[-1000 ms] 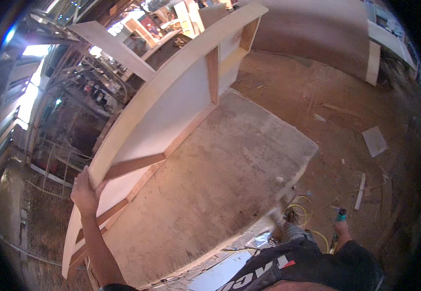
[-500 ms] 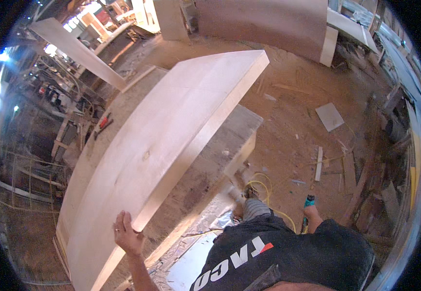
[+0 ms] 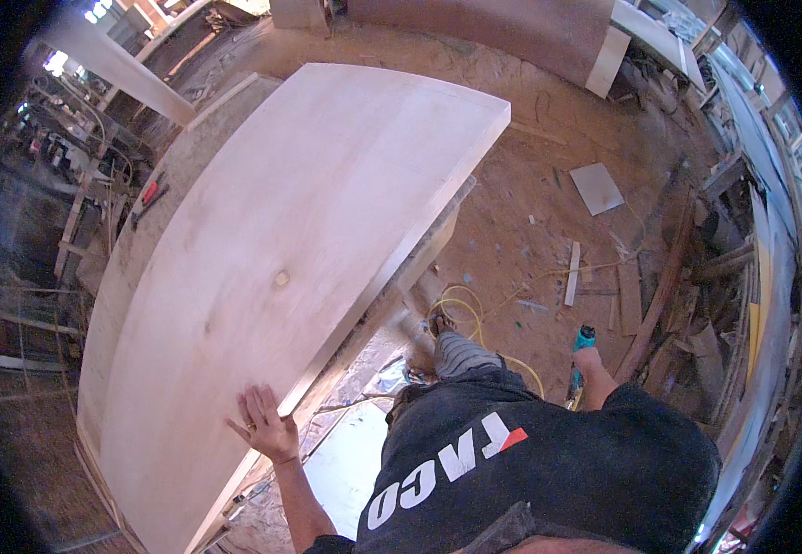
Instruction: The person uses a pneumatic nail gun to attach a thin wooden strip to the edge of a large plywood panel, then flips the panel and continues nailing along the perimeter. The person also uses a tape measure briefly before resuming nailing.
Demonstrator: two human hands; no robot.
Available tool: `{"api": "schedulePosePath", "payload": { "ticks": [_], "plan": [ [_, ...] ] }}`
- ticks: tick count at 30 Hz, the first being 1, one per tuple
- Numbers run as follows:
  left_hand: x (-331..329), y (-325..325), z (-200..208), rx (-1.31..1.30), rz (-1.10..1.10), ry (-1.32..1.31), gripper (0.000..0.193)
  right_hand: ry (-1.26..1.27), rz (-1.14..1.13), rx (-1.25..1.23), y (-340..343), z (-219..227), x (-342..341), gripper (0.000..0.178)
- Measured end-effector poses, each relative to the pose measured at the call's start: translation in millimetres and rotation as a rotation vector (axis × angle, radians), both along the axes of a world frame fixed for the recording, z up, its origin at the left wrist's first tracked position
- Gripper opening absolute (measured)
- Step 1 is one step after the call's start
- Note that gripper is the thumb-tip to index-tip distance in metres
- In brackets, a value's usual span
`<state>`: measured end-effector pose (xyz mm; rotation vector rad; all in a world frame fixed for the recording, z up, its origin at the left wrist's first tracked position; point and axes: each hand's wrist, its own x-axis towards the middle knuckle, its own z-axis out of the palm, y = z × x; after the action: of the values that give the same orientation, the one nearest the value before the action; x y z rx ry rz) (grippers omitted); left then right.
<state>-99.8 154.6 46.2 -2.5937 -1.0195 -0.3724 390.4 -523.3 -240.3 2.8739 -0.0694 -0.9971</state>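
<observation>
A large, pale wooden panel [image 3: 271,249] with a thick edge lies across a worn workbench [image 3: 225,111], covering much of its top. My left hand [image 3: 270,427] rests on the panel's near edge, its fingers spread over the face and holding nothing. Out to the right, away from the wood, my right hand [image 3: 589,362] is wrapped round a teal and black handheld power tool [image 3: 585,336]. The tool's exact kind is not plain, since my hand hides its grip.
A yellow hose [image 3: 476,323] coils on the dusty floor near my foot. Beyond it lie a pale square board [image 3: 596,188] and a wood strip [image 3: 572,274]. A red-handled tool [image 3: 150,192] sits left of the panel. Stacked timber [image 3: 724,263] lines the right side.
The panel's near edge has come down and toward me, covering bench top that showed before. My left hand has gone from gripping the edge to spread fingers; the right still holds the tool.
</observation>
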Motion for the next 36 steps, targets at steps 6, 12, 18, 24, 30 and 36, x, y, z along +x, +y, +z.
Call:
{"api": "schedulePosePath", "payload": {
  "ticks": [6, 12, 18, 24, 30, 36],
  "plan": [
    [32, -44, 81, -0.436, 0.282, 0.336, 0.102, -0.074, -0.324, 0.434, 61, 50, 1, 0.02],
    [5, -59, 58, -0.299, 0.339, 0.01, 0.107, -0.107, -0.35, 0.766, 111, 89, 74, 0.028],
    [120, -62, 16, -0.326, 0.341, -0.201, 0.087, -0.541, 0.104, 0.992, 178, 175, 244, 0.07],
    [312, -25, 6, -0.429, 0.313, -0.313, 0.082, -0.394, 0.021, 1.412, 293, 376, 335, 0.064],
    [426, 2, -28, -0.475, 0.4, -0.175, 0.086, -0.414, 0.265, 1.023, 373, 415, 438, 0.03],
    [433, 0, -49, -0.444, 0.481, -0.164, 0.088, -0.189, 0.724, 0.878, 444, 409, 458, 0.032]
  ]
}}
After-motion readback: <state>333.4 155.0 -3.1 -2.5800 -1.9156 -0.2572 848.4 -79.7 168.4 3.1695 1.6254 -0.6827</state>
